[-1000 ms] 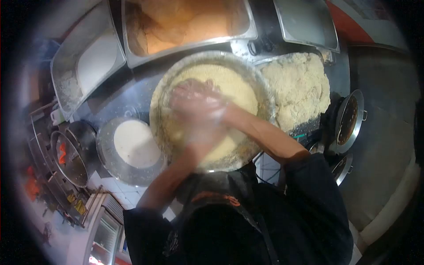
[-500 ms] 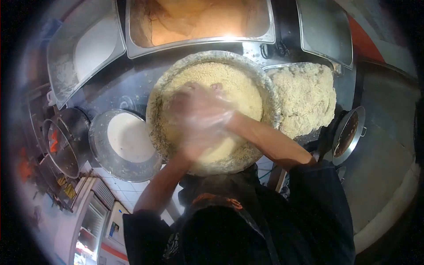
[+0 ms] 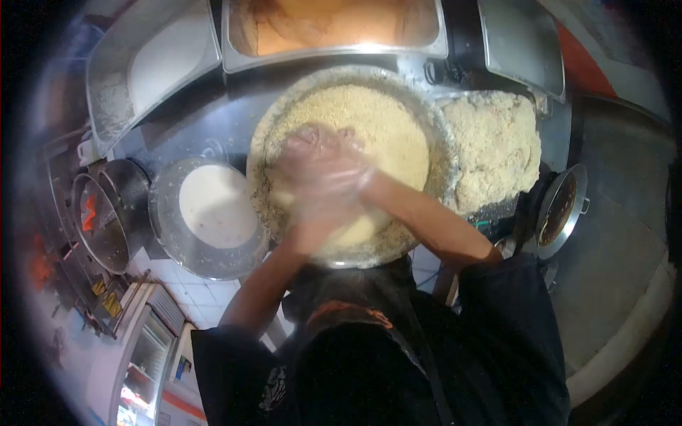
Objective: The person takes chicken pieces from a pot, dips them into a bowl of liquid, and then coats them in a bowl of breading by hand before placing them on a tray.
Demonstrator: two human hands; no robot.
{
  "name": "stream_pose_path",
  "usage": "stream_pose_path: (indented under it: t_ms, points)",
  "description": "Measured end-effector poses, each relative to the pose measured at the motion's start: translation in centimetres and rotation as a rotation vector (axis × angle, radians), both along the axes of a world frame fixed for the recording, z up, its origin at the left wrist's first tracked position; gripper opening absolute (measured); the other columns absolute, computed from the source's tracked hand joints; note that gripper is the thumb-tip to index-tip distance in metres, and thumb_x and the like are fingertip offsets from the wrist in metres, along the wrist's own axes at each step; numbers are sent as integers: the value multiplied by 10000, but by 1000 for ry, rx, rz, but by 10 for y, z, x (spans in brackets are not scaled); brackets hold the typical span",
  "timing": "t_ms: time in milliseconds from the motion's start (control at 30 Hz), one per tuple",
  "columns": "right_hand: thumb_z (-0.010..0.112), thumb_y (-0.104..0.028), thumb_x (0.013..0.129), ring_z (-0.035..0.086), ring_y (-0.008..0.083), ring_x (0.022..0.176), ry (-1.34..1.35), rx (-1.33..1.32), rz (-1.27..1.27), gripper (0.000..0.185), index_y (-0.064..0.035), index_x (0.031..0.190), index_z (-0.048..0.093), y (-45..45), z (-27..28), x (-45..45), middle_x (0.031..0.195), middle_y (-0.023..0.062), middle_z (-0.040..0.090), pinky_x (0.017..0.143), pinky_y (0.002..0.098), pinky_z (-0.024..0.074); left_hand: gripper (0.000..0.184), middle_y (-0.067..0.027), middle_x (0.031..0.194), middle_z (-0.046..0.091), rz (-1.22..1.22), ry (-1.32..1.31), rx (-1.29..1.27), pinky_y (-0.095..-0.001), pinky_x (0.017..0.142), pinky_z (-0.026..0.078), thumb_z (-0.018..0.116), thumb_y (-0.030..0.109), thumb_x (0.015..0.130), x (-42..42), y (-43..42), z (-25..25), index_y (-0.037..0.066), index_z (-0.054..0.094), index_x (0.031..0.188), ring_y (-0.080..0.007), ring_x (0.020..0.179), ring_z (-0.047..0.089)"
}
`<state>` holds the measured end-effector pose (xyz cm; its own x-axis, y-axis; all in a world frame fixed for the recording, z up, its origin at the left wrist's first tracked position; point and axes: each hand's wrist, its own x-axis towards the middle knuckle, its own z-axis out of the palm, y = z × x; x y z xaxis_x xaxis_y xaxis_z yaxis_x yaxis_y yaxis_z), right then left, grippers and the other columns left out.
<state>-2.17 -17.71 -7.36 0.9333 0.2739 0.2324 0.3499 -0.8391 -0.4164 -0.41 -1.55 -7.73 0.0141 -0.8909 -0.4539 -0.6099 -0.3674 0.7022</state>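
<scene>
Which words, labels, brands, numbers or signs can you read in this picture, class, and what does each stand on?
No text can be read.
Pale print on the black shirt: too blurred to read.
Small dark patch beside the glass-fronted cabinet: too small to tell whether it holds lettering.

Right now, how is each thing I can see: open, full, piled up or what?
Big bowl: open, partly filled
Yellow crumbs: loose
Right hand: blurred, over the crumbs, grip unclear
Left hand: blurred, by the right hand, grip unclear
Crumb-coated pile: heaped
Smaller bowl: open, holding white liquid
Middle tub: open, orange stuff inside
Left tub: open, white stuff inside
Right tub: contents unclear
Pan: open, brown stuff inside
Pot: open, contents unclear
</scene>
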Motion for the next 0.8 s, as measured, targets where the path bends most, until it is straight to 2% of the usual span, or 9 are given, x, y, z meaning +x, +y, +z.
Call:
stream_pose_path:
  t_ms: [100, 167, 233, 367, 400, 533, 600, 667, 800]
  points:
    - [561, -478, 831, 419, 297, 1328, 551, 73, -96, 538, -190, 1284, 591, 19, 33, 21, 1371, 126, 508, 1138, 536, 240, 495, -86, 1220, 601, 1077, 1148, 32, -331, 958, 490, 736, 101, 808, -15, 5, 4, 67, 559, 1269, -196, 1119, 590]
    - [549, -480, 856, 417, 306, 1331, 529, 57, -50, 524, -183, 1285, 585, 24, 10, 6, 1362, 128, 516, 1131, 535, 248, 533, -88, 1246, 587, 205, -499, -65, -330, 970, 473, 738, 172, 814, -19, -6, 17, 70, 534, 1296, -170, 1147, 569]
    - [527, -457, 880, 457, 318, 1283, 5, 61, -168, 503, -146, 1269, 598, 21, -7, -7, 1295, 162, 548, 1097, 546, 280, 530, -88, 1244, 588, 263, -426, -154, -331, 972, 469, 732, 193, 819, -23, -3, 16, 71, 536, 1295, -170, 1145, 570]
    - [506, -431, 903, 479, 329, 1244, 202, 11, -127, 477, -106, 1236, 608, 7, 8, 12, 1284, 165, 554, 1066, 541, 316, 524, -89, 1236, 594, 429, -189, -581, -337, 982, 454, 708, 274, 837, 2, -14, 41, 72, 541, 1291, -170, 1135, 572]
    - [507, -421, 904, 482, 342, 1232, 254, 97, -231, 471, -90, 1224, 607, 1, 22, 9, 1295, 164, 548, 1053, 535, 331, 477, -103, 1245, 588, 502, 89, -10, -349, 997, 444, 635, 307, 883, 3, -21, 64, 70, 543, 1287, -195, 1148, 568]
    - [532, -355, 907, 516, 334, 1163, 314, 329, -608, 381, -52, 1111, 640, -40, 78, -4, 1180, 173, 599, 1011, 492, 381, 496, -127, 1246, 584, 84, -390, 261, -357, 992, 449, 600, 296, 901, 29, -50, 114, 42, 513, 1319, -216, 1152, 569]
    - [530, -346, 912, 530, 325, 1142, 291, 305, -765, 364, -50, 1086, 650, -50, 68, -16, 1129, 169, 620, 1013, 476, 385, 510, -171, 1236, 581, 569, -760, -501, -402, 1008, 438, 576, 286, 909, 33, -39, 63, 17, 499, 1336, -264, 1191, 546]
    - [508, -356, 923, 555, 315, 1110, -125, -482, -587, 372, -50, 1067, 664, -52, 51, -28, 1106, 156, 640, 1028, 435, 386, 521, -191, 1232, 577, 567, -758, -554, -434, 1031, 415, 571, 295, 909, 42, -42, 49, 7, 500, 1337, -292, 1220, 520]
    - [566, -276, 887, 540, 313, 1182, -2, -74, -636, 367, -125, 1215, 631, -48, 37, -27, 1203, 144, 613, 1076, 410, 357, 481, -210, 1196, 591, 684, -338, -413, -476, 1040, 404, 555, 309, 915, 42, -43, 63, 20, 541, 1300, -327, 1207, 524]
